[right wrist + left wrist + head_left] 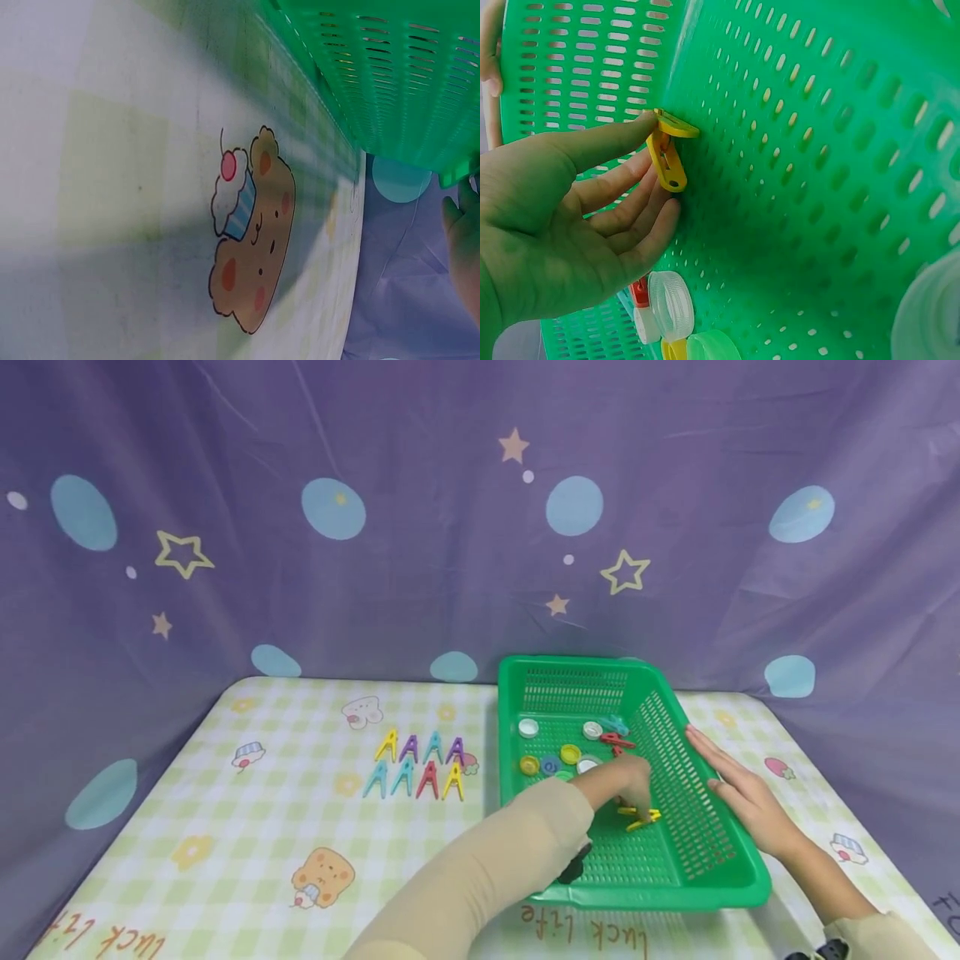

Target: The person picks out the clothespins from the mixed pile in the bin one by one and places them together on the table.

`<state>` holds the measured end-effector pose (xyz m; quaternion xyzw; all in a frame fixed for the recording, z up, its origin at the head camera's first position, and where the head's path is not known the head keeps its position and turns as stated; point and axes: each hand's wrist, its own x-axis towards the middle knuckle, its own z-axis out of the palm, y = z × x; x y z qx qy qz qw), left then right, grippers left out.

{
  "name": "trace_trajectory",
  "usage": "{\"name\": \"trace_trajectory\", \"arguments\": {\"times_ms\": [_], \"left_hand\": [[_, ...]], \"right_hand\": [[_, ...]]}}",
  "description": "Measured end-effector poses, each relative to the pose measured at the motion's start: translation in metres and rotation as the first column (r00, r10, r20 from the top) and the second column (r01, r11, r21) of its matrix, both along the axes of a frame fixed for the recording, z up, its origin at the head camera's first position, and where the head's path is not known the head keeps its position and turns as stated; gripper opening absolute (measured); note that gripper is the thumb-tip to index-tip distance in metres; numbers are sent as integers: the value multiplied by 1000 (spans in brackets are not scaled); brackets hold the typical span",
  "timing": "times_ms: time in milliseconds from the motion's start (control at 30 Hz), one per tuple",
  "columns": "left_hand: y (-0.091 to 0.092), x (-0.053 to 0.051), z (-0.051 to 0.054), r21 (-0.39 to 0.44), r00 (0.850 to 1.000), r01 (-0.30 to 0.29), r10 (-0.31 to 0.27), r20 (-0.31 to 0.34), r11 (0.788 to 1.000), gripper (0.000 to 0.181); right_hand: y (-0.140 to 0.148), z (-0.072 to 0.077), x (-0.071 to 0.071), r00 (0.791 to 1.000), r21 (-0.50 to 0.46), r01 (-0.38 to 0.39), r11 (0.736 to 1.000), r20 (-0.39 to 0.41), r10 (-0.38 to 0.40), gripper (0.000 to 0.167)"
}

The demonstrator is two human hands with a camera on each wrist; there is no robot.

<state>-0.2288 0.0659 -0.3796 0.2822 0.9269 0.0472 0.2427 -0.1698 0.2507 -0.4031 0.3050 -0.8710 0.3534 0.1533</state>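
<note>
My left hand (633, 783) is inside the green basket (637, 897). The left wrist view shows this hand (577, 202) pinching a yellow clip (667, 161) between thumb and fingers, close to the basket wall. In the head view, yellow clip parts (643, 823) show under the fingers. My right hand (753, 810) lies against the outside of the basket's right wall, its fingers extended near the rim; only part of this hand (466, 240) shows in the right wrist view. Round caps (570, 754) and red clips (617, 740) lie on the basket floor.
Left of the basket, two rows of coloured clips (428, 779) stand out on the checked tablecloth (255, 827). A blue clip (615, 724) and a white cap (528, 727) lie toward the basket's far end. A purple patterned curtain (450, 568) hangs behind the table.
</note>
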Motion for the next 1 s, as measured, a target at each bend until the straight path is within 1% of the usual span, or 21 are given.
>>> {"name": "trace_trajectory", "arguments": {"times_ms": [100,233,267,300,367,433,467,500,533,633,733,800,867,933,1000], "left_hand": [[0,1,-1,-4,1000,1,-1,2,1000,36],[3,-4,-7,11,997,4,-5,71,1000,33],[5,-7,-12,12,996,2,-3,90,1000,33],[6,-8,-13,16,994,1,-3,108,1000,32],[7,-8,-15,15,992,-2,0,123,1000,30],[6,-6,-13,20,991,-18,15,135,1000,30],[5,-5,-12,24,991,-27,24,132,999,30],[3,-2,-8,26,991,-36,33,130,999,30],[1,-1,-6,27,990,-50,47,131,998,32],[-1,2,0,36,988,-74,68,138,997,32],[-4,1,6,74,983,-88,74,169,993,28],[-6,-1,11,109,981,-94,73,182,990,29],[-9,-3,18,179,973,-118,78,218,977,31],[-13,-5,27,247,967,-136,74,246,959,28],[-18,-7,36,333,956,-165,68,284,928,22]], "right_hand": [[1,-3,1,1000,-5,-3,1000,6,3,54],[0,-5,2,1000,-11,-8,1000,-1,8,54],[0,-5,2,1000,-13,-9,1000,4,9,54],[0,-5,2,1000,-15,-12,1000,3,12,54],[-1,-4,2,1000,-21,-16,1000,5,16,54],[-1,-3,3,1000,-22,-21,1000,11,21,54],[-2,-2,3,1000,-23,-26,999,12,26,54],[-2,-1,3,1000,-25,-30,999,6,30,54],[-2,-1,2,999,-25,-33,999,5,34,54],[-3,1,0,999,-22,-45,999,-8,45,54],[-2,2,-2,999,-15,-38,999,-12,37,54],[-2,3,-2,999,-8,-30,1000,-14,29,54],[-1,3,-2,1000,-7,-24,1000,-8,24,54],[-1,2,-1,1000,-5,-26,1000,-8,25,54],[-1,2,-1,1000,-6,-25,1000,-7,25,54]]}}
